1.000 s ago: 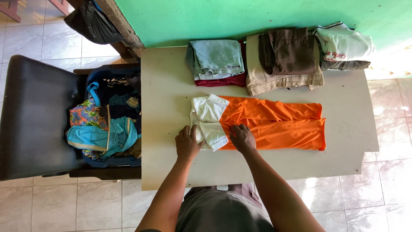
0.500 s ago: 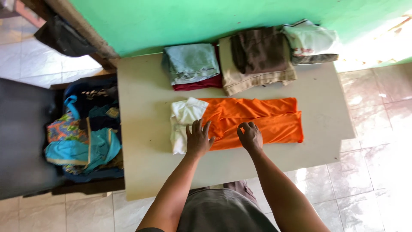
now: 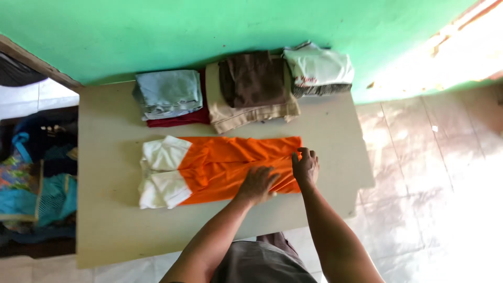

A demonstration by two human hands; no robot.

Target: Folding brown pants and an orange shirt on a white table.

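Observation:
Orange trousers [image 3: 225,162] with white pocket linings [image 3: 160,173] at their left end lie flat across the beige table [image 3: 105,230]. My left hand [image 3: 258,184] presses palm-down on the lower leg of the trousers, right of their middle. My right hand [image 3: 305,166] rests on the right-hand hem of the trouser legs, fingers curled at the edge of the cloth.
Folded clothes line the table's far edge: a pale blue over dark red pile [image 3: 168,97], a tan and brown pile [image 3: 251,89], a white and patterned pile [image 3: 318,69]. A basket of colourful laundry [image 3: 36,183] stands left of the table. Green wall behind, tiled floor right.
Both hands have slid rightward along the orange trousers, from the waist end toward the hems. The camera view has also shifted to the right.

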